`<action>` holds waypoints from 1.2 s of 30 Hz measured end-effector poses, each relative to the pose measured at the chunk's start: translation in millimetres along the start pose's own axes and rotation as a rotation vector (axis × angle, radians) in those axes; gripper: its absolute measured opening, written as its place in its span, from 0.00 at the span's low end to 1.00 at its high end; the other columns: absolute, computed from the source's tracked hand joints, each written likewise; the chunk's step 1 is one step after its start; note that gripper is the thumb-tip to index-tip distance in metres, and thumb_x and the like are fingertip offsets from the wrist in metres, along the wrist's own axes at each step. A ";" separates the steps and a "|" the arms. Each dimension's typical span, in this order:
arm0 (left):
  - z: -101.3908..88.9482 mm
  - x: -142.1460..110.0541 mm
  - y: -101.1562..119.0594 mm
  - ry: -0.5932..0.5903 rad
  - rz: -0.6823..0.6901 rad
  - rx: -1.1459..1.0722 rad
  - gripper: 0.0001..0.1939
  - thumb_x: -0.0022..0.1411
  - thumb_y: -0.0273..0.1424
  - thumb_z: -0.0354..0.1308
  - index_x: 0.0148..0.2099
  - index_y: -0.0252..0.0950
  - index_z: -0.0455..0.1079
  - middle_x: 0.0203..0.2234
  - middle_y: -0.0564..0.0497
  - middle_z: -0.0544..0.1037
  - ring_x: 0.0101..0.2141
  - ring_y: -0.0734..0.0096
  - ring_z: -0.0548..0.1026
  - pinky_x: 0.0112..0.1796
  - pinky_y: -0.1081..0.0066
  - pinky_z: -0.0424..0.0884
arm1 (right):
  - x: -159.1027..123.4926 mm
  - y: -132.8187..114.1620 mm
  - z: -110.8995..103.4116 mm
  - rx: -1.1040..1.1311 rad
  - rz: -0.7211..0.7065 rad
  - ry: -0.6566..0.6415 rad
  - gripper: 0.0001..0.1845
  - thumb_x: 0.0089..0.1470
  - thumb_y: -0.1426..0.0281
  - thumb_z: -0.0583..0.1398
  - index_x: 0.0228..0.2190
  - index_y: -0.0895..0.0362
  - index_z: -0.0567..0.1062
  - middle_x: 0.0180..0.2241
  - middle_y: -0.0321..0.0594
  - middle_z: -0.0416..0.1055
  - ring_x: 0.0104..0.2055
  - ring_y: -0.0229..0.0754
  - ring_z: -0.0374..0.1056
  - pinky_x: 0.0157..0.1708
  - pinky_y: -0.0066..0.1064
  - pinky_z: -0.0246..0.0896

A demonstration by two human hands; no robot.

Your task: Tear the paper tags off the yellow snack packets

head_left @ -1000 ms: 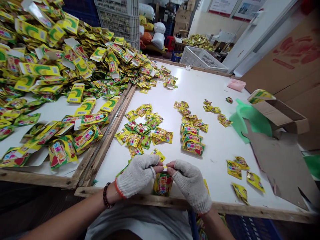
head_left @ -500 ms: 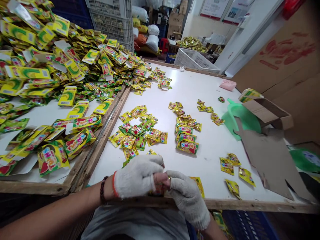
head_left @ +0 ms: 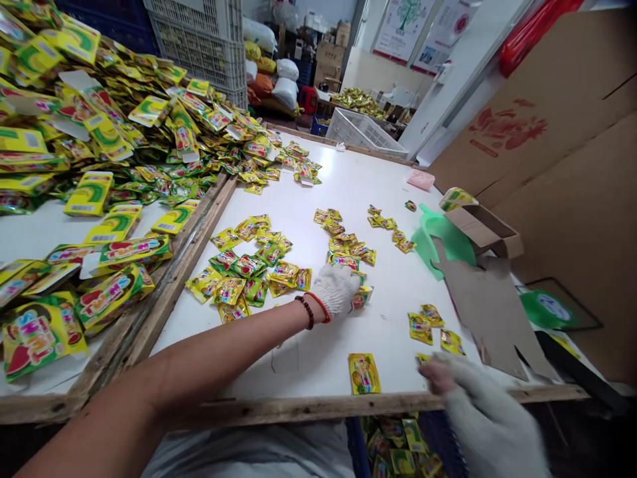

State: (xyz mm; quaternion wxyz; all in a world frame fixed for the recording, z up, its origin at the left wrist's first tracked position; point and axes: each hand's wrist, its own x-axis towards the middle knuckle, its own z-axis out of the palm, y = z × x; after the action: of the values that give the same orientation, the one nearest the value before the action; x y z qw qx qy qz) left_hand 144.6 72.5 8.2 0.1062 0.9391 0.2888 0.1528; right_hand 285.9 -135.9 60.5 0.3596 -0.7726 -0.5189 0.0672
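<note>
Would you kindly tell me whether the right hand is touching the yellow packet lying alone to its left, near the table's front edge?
Apart: the head view shows bare white tabletop between the right hand and the yellow packet.

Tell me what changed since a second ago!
The left hand went forward to the row of boxes; the right hand swung right, towards the loose packets. The box they held together is no longer between them; where it went doesn't show. The big heap stayed put.
</note>
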 end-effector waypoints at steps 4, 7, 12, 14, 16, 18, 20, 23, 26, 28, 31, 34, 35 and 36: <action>-10.9 -35.9 -3.5 0.020 -0.103 -0.131 0.08 0.58 0.33 0.52 0.38 0.34 0.67 0.32 0.48 0.73 0.32 0.66 0.70 0.31 0.70 0.64 | 17.7 -14.3 81.1 0.213 0.182 -0.153 0.11 0.49 0.60 0.59 0.30 0.56 0.71 0.30 0.41 0.74 0.32 0.45 0.71 0.32 0.34 0.67; -16.6 -75.6 -7.4 0.044 -0.260 -0.462 0.10 0.61 0.36 0.50 0.32 0.34 0.65 0.25 0.54 0.69 0.27 0.74 0.67 0.26 0.75 0.60 | 20.8 -21.6 127.1 0.576 0.231 -0.128 0.14 0.46 0.61 0.61 0.30 0.54 0.63 0.31 0.40 0.73 0.33 0.44 0.71 0.33 0.35 0.69; -17.6 -129.8 -10.4 0.166 -0.424 -0.821 0.16 0.61 0.32 0.51 0.51 0.33 0.61 0.33 0.51 0.72 0.33 0.72 0.70 0.36 0.73 0.67 | 6.5 -37.8 156.3 0.865 0.210 -0.189 0.17 0.45 0.63 0.63 0.34 0.54 0.62 0.35 0.39 0.73 0.38 0.44 0.72 0.37 0.35 0.70; -18.4 -143.3 -12.1 0.172 -0.409 -0.860 0.22 0.60 0.30 0.52 0.57 0.35 0.57 0.39 0.49 0.73 0.37 0.70 0.71 0.40 0.70 0.67 | 0.2 -39.1 155.8 0.813 0.143 -0.267 0.15 0.48 0.65 0.62 0.37 0.55 0.65 0.39 0.42 0.73 0.41 0.45 0.71 0.40 0.37 0.69; -20.9 -152.3 -14.8 0.133 -0.383 -0.824 0.20 0.59 0.29 0.54 0.54 0.36 0.62 0.40 0.49 0.73 0.39 0.69 0.71 0.42 0.69 0.67 | -4.6 -37.2 152.3 0.678 0.071 -0.338 0.12 0.50 0.66 0.61 0.38 0.57 0.71 0.38 0.43 0.75 0.40 0.45 0.71 0.42 0.38 0.68; -24.9 -157.2 -17.5 0.076 -0.361 -0.779 0.12 0.59 0.29 0.54 0.46 0.35 0.68 0.36 0.50 0.74 0.37 0.69 0.71 0.40 0.69 0.67 | -7.5 -35.3 148.4 0.564 0.012 -0.382 0.09 0.51 0.67 0.60 0.35 0.57 0.75 0.36 0.42 0.76 0.38 0.46 0.72 0.41 0.38 0.68; -28.8 -158.7 -19.3 0.043 -0.336 -0.744 0.05 0.60 0.29 0.54 0.36 0.34 0.69 0.29 0.52 0.72 0.33 0.71 0.70 0.36 0.71 0.67 | -8.3 -36.3 146.4 0.531 -0.026 -0.399 0.09 0.51 0.67 0.59 0.33 0.56 0.77 0.34 0.42 0.77 0.37 0.46 0.72 0.40 0.38 0.69; -31.1 -158.4 -19.5 0.069 -0.364 -0.774 0.05 0.60 0.29 0.53 0.34 0.33 0.67 0.29 0.52 0.71 0.32 0.72 0.69 0.34 0.72 0.66 | -5.7 -43.1 147.5 0.606 0.001 -0.388 0.12 0.53 0.67 0.58 0.38 0.57 0.76 0.34 0.42 0.77 0.35 0.44 0.73 0.36 0.35 0.71; -29.4 -158.9 -17.7 0.101 -0.445 -0.879 0.15 0.58 0.28 0.54 0.48 0.35 0.63 0.34 0.51 0.73 0.33 0.72 0.71 0.36 0.72 0.68 | -1.1 -49.9 147.8 0.639 0.006 -0.394 0.18 0.53 0.68 0.57 0.46 0.58 0.71 0.38 0.43 0.76 0.37 0.43 0.73 0.38 0.34 0.71; -29.0 -160.0 -16.1 0.099 -0.443 -0.855 0.14 0.58 0.28 0.55 0.47 0.34 0.64 0.33 0.51 0.73 0.34 0.71 0.71 0.36 0.72 0.67 | 0.9 -52.5 144.7 0.563 -0.092 -0.404 0.14 0.53 0.69 0.57 0.42 0.57 0.75 0.38 0.42 0.77 0.39 0.44 0.73 0.41 0.35 0.70; -34.0 -160.5 -13.3 0.094 -0.382 -0.763 0.08 0.61 0.31 0.53 0.32 0.33 0.68 0.28 0.52 0.71 0.32 0.71 0.69 0.35 0.72 0.65 | 1.1 -55.6 136.6 0.497 -0.239 -0.438 0.10 0.54 0.70 0.57 0.35 0.55 0.78 0.37 0.42 0.77 0.40 0.44 0.73 0.42 0.33 0.69; -44.0 -156.8 -12.0 0.049 -0.387 -0.785 0.12 0.62 0.33 0.51 0.30 0.32 0.69 0.26 0.53 0.71 0.30 0.73 0.68 0.33 0.74 0.64 | 1.4 -60.6 131.0 0.463 -0.243 -0.468 0.11 0.55 0.69 0.56 0.35 0.55 0.79 0.34 0.41 0.77 0.37 0.43 0.73 0.38 0.30 0.70; -47.4 -154.8 -12.3 0.022 -0.410 -0.798 0.11 0.62 0.34 0.52 0.31 0.32 0.69 0.26 0.53 0.72 0.30 0.73 0.68 0.32 0.74 0.63 | 2.1 -62.6 130.3 0.445 -0.224 -0.465 0.10 0.55 0.69 0.57 0.34 0.55 0.79 0.33 0.40 0.78 0.35 0.42 0.73 0.36 0.30 0.70; -50.3 -152.9 -12.9 -0.003 -0.435 -0.805 0.10 0.61 0.34 0.53 0.32 0.32 0.70 0.26 0.54 0.72 0.30 0.73 0.69 0.31 0.75 0.63 | 3.2 -64.6 130.0 0.428 -0.205 -0.458 0.09 0.54 0.69 0.57 0.33 0.55 0.79 0.32 0.40 0.78 0.33 0.42 0.73 0.34 0.29 0.70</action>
State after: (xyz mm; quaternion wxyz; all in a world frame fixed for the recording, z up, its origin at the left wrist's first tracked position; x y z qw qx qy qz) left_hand 0.2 0.7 16.8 0.4930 0.7408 0.3965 0.2257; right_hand 176.7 -57.0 6.5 0.3929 -0.5880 -0.6353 0.3102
